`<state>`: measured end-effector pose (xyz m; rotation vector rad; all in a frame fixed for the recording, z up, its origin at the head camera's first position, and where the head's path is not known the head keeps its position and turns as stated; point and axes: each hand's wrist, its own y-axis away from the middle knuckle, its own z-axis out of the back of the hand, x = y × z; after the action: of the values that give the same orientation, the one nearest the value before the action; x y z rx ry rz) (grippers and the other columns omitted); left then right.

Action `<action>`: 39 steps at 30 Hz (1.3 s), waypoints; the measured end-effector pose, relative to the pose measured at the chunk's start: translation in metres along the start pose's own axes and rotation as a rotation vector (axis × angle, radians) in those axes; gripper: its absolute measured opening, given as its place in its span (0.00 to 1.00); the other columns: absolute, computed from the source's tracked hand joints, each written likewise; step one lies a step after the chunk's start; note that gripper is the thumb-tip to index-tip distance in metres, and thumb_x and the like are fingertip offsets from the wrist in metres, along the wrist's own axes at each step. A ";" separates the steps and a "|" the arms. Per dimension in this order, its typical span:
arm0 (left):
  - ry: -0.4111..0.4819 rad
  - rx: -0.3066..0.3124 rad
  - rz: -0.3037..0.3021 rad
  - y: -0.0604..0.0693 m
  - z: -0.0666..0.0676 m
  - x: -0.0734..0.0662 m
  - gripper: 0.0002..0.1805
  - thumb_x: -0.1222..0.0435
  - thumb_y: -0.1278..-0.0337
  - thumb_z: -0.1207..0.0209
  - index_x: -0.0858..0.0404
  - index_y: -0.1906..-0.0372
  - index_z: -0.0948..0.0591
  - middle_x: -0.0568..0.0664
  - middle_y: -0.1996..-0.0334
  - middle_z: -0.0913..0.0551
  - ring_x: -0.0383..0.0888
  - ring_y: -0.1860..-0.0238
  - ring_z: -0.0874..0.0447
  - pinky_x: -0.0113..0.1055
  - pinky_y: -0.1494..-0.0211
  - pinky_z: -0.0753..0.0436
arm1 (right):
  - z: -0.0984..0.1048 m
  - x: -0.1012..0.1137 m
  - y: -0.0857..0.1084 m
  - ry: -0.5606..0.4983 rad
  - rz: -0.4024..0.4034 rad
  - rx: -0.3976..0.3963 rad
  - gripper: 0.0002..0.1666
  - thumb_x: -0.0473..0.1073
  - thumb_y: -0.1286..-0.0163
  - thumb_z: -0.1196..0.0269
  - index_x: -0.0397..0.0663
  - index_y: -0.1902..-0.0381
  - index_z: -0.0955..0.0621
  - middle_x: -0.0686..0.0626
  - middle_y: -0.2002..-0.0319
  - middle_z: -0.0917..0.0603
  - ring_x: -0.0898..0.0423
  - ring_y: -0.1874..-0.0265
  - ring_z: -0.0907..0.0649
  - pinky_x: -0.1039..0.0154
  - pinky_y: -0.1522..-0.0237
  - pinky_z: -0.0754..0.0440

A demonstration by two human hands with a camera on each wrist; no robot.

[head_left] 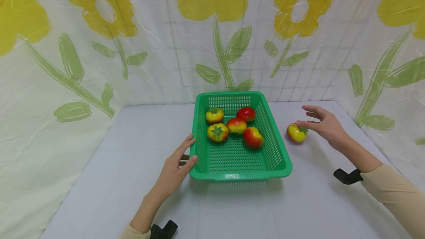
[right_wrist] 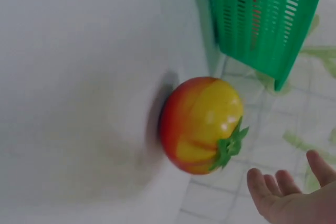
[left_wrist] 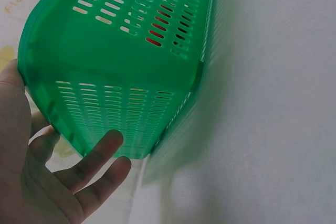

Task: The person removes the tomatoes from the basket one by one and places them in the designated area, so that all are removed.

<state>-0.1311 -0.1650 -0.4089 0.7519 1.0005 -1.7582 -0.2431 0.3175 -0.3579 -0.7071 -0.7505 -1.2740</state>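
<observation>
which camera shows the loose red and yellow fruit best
The right wrist view: the round red-and-yellow fruit with green leaves sits near its middle, large and uncovered. The head view shows it smaller, beside the perforated green plastic basket, slightly overlapped by the right hand. The left wrist view does not show it.

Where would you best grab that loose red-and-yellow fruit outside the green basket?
The fruit is probably best held round its bulging sides, clear of its green leaves, from above and the right: it is rounded, the right hand hovers there, and the green basket stands to its left.
</observation>
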 end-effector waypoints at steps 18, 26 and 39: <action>-0.030 0.003 0.006 -0.001 -0.003 0.006 0.30 0.51 0.27 0.47 0.44 0.25 0.38 0.32 0.26 0.44 0.43 0.51 0.20 0.38 0.56 0.17 | -0.050 0.111 -0.008 -0.334 0.276 0.049 0.32 0.43 0.35 0.30 0.44 0.35 0.26 0.45 0.39 0.24 0.50 0.42 0.23 0.64 0.47 0.22; -0.028 -0.003 0.005 0.000 -0.001 0.007 0.30 0.51 0.28 0.47 0.45 0.25 0.37 0.32 0.26 0.44 0.42 0.51 0.20 0.38 0.55 0.17 | -0.089 0.157 -0.025 -0.409 0.368 0.087 0.29 0.44 0.38 0.28 0.44 0.40 0.21 0.48 0.44 0.19 0.49 0.45 0.21 0.57 0.46 0.22; -0.036 -0.001 -0.007 -0.001 -0.002 0.007 0.30 0.52 0.27 0.47 0.46 0.25 0.37 0.34 0.25 0.43 0.41 0.52 0.19 0.39 0.55 0.17 | -0.143 0.150 -0.070 -0.429 0.310 0.284 0.31 0.45 0.41 0.25 0.44 0.41 0.21 0.48 0.46 0.18 0.51 0.45 0.22 0.53 0.47 0.22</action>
<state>-0.1350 -0.1660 -0.4153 0.7147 0.9805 -1.7710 -0.2783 0.1056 -0.3149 -0.8357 -1.0979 -0.7204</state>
